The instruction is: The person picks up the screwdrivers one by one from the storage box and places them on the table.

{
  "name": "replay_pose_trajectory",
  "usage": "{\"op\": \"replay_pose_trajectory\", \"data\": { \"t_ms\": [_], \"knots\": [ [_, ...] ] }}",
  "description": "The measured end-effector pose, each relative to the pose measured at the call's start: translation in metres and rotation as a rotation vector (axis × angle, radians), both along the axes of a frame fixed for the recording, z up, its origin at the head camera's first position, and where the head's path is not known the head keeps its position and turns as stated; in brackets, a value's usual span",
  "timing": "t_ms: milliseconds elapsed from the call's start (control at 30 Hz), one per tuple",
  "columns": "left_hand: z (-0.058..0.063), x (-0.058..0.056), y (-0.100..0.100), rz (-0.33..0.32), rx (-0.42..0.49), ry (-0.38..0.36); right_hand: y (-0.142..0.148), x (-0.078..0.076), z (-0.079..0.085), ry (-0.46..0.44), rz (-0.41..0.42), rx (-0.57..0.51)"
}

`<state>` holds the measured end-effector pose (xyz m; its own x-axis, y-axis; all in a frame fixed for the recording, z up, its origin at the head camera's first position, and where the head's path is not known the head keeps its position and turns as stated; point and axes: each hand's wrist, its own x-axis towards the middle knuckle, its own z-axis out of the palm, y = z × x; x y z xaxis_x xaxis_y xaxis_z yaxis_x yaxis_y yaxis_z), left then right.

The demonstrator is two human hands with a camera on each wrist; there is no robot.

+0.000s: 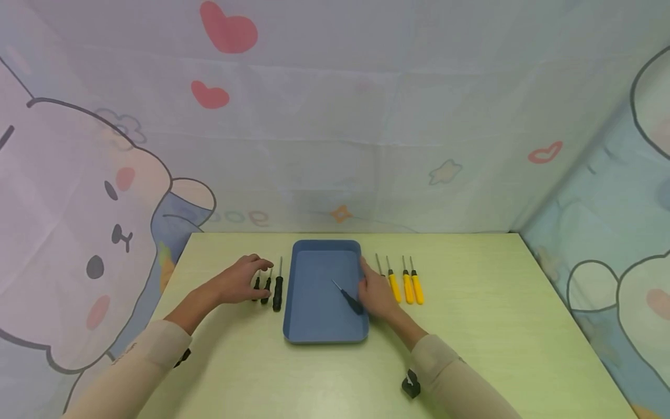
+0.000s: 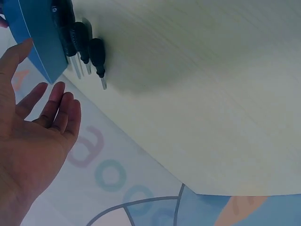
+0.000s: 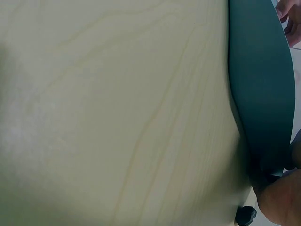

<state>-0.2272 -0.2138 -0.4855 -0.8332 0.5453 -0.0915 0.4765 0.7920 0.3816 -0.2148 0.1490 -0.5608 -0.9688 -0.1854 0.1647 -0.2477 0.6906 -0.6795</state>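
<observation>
A blue tray (image 1: 314, 273) lies on the table, with one dark-handled screwdriver (image 1: 352, 301) slanting across its floor. My right hand (image 1: 378, 294) grips the tray's right wall, thumb on the inner side; the screwdriver's handle end is close to it. My left hand (image 1: 243, 281) hovers about the small black screwdrivers (image 1: 266, 291) left of the tray, thumb and index finger spread apart. In the left wrist view that hand's fingers hang loosely bent and hold nothing. A larger black screwdriver (image 1: 278, 291) lies between those and the tray.
Right of the tray lie several yellow-handled screwdrivers (image 1: 407, 288), one shaft (image 1: 379, 263) partly hidden behind my right hand. The pale wooden table (image 1: 471, 326) meets a printed cloth (image 1: 324, 145) at its back and sides. A black piece (image 1: 411, 384) is beside my right sleeve.
</observation>
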Motion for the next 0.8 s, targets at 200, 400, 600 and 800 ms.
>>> {"op": "replay_pose_trajectory", "data": {
  "t_ms": [200,400,600,800],
  "knots": [
    [0.007,0.005,0.011,-0.025,0.076,-0.032,0.0,0.0,0.001,0.015,-0.007,0.01],
    [0.009,0.01,0.021,-0.025,0.09,-0.033,0.0,0.0,0.002,0.01,-0.007,0.002],
    [0.006,0.011,0.026,-0.03,0.109,-0.016,0.0,0.0,0.001,0.006,-0.003,0.004],
    [0.005,0.013,0.034,-0.03,0.149,-0.041,-0.001,0.001,0.002,0.018,0.001,0.003]
  ]
}}
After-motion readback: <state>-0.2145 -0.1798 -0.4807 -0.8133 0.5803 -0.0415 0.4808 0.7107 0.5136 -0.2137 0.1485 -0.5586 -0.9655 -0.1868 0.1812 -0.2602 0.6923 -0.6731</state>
